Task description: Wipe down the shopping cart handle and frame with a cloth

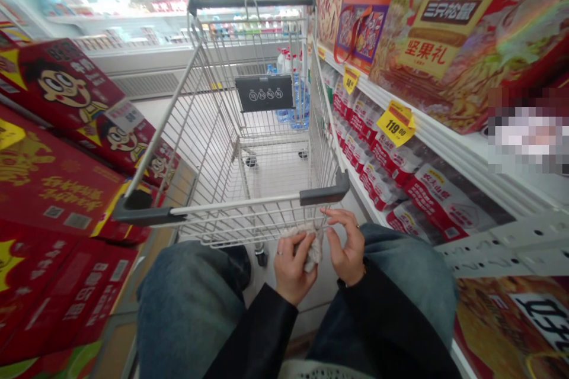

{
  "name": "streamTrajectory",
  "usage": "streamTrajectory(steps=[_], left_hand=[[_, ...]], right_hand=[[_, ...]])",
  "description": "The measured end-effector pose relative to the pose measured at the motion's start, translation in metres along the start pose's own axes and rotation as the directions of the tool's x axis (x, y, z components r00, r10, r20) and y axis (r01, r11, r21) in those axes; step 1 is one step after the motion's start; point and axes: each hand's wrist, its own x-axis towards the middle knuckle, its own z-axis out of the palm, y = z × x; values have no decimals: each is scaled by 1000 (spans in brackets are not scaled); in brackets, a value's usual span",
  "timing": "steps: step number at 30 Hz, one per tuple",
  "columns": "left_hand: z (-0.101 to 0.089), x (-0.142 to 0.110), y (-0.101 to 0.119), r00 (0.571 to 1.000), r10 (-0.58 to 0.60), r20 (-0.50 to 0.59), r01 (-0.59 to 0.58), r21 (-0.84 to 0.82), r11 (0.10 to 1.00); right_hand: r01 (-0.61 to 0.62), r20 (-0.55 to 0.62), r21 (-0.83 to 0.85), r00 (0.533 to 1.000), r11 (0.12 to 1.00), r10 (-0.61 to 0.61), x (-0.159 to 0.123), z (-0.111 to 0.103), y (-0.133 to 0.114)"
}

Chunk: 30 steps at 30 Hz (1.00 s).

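My left hand [293, 266] pinches a crumpled pale wad of tissue or fabric [312, 247] just behind the near end of a wire shopping cart [235, 172]. My right hand [347, 250] sits beside the wad, fingers curled and slightly apart, and holds nothing I can make out. Both hands are just below the cart's grey handle [235, 205] and do not grip it. A ring shows on my left hand. The cart's basket holds no goods that I can see.
Red boxes [57, 177] are stacked along the left of the aisle. On the right, white shelves [368, 95] carry gift boxes and packaged goods with yellow price tags. A refrigerated display case [133, 12] stands ahead. Blue-capped water bottles [291, 109] show through the cart's far end.
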Motion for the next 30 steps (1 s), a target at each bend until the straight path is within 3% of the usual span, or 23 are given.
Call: streamTrajectory(steps=[4,10,17,23,30], left_hand=[[-7,2,1,999,17,-28,-17,17,1000],[3,1,2,999,38,7,-38,39,999],[-2,5,-3,996,87,-10,-86,57,995],[10,5,-8,995,95,25,-96,27,995],[8,12,-7,990,139,-34,-137,45,990]], right_hand=[[-106,-212,115,969,988,129,18,-14,20],[-288,46,117,958,951,284,13,-6,38],[-261,23,78,965,962,260,12,2,30],[-185,-9,78,983,980,186,18,6,26],[-161,-31,54,986,985,163,23,4,19]])
